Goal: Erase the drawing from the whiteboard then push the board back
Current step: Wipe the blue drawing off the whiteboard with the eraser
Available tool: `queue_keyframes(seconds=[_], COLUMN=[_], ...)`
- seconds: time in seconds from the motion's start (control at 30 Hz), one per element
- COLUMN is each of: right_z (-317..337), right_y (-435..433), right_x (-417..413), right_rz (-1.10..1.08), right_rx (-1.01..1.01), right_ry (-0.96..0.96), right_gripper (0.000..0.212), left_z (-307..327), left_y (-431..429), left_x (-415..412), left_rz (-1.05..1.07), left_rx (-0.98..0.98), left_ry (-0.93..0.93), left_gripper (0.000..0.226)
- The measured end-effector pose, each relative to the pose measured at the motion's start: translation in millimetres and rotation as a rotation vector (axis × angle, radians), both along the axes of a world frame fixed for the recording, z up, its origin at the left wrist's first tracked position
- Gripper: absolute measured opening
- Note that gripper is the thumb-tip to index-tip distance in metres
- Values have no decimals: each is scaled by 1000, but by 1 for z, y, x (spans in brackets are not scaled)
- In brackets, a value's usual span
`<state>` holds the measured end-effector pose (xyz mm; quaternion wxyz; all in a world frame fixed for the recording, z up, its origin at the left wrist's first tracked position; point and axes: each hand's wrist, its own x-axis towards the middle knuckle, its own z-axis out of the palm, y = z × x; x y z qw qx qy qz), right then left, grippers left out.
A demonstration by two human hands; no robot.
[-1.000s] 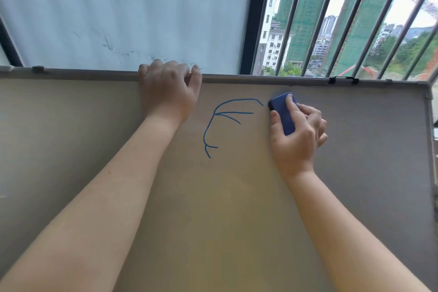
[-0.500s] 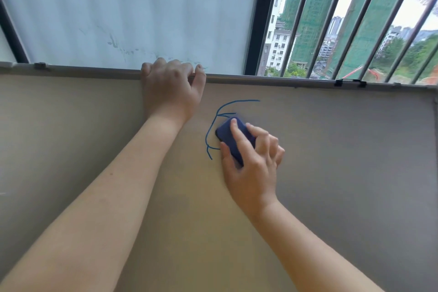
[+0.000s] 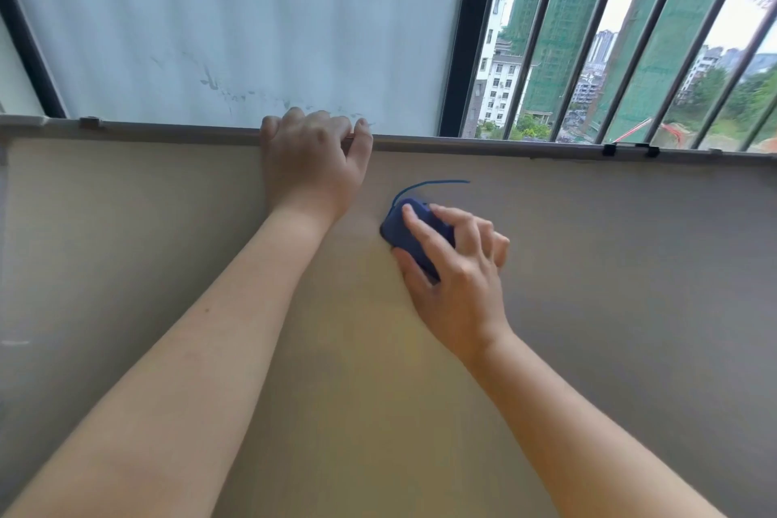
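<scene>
- Whiteboard [image 3: 609, 307] fills the lower part of the view, its face a dull beige-grey in shade, with a thin metal frame along the top edge [image 3: 483, 147].
- Small clips sit on that top frame: one grey near the left end [image 3: 91, 122], two black near the right [image 3: 609, 149].
- Behind the board stands a window: a frosted pane [image 3: 235, 25] with scuffed marks on the left, a dark upright frame [image 3: 464, 34], and slanted metal bars [image 3: 656, 34] on the right.
- Through the bars show tall buildings wrapped in green netting, a white block of flats and some trees.
- Left hand [image 3: 311, 164] is curled over the top frame, fingers hooked behind it, thumb on the front face.
- Right hand [image 3: 454, 278] presses a dark blue eraser [image 3: 403, 229] flat to the board, index finger laid along its back, thumb at its lower side.
- Drawing [image 3: 437, 184]: only a thin blue curved line shows, arching from the eraser's upper left corner out to the right, just above the eraser.
- No readable writing, brand or label appears on the board or eraser.
</scene>
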<state>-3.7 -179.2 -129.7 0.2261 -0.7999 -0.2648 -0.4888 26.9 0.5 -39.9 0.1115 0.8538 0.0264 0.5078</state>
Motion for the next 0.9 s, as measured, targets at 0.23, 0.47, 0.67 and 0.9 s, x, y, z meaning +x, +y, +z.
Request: queue_keyframes(seconds=[0.23, 0.47, 0.67, 0.9], right_z=[35, 31, -7, -60], right_y=[-10, 21, 29, 12], right_x=[23, 6, -20, -50], right_rz=[-176, -96, 49, 186], right_rx=[365, 325, 34, -248], right_ry=[176, 196, 84, -32], right_gripper=[42, 41, 39, 37], left_z=[-1, -1, 0, -1], left_y=[-1, 0, 3, 3], left_x=[-1, 1, 0, -2], left_rz=[-1, 13, -4, 2], left_rx=[-11, -5, 8, 15], left_ry=[9, 6, 11, 23], left_gripper=[44, 42, 41, 44])
